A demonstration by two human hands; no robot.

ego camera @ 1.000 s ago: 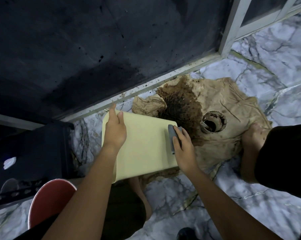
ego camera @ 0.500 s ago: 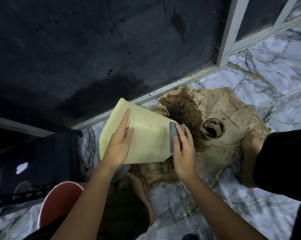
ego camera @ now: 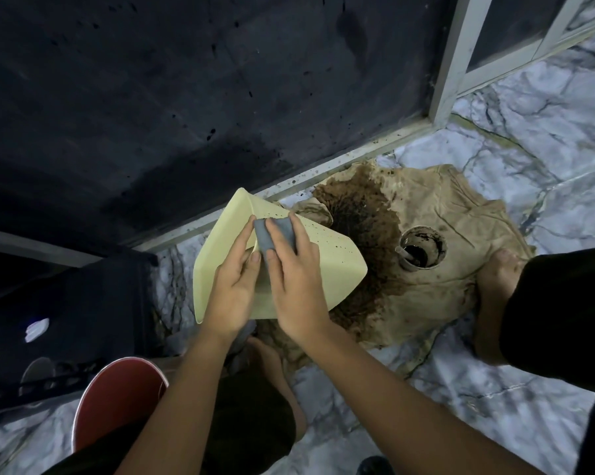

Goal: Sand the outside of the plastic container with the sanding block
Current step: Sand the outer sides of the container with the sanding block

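pale yellow plastic container (ego camera: 326,265) held tilted above the marble floor (ego camera: 494,389), centre of view, one corner edge turned up toward the camera, small dark specks on its right face. left hand (ego camera: 232,289) grips the container on its left face, fingers wrapped on the edge, thumb next to the block. right hand (ego camera: 297,286) presses a grey sanding block (ego camera: 275,234) flat on the upper edge of the container, fingers spread over the block and clamping it, thumb on its near side. right of the container a stained tan cloth (ego camera: 460,241) lies on the floor with a small round cup (ego camera: 422,246) of dark liquid on it. red bucket (ego camera: 118,392) near left. dark wall (ego camera: 186,97) far side.
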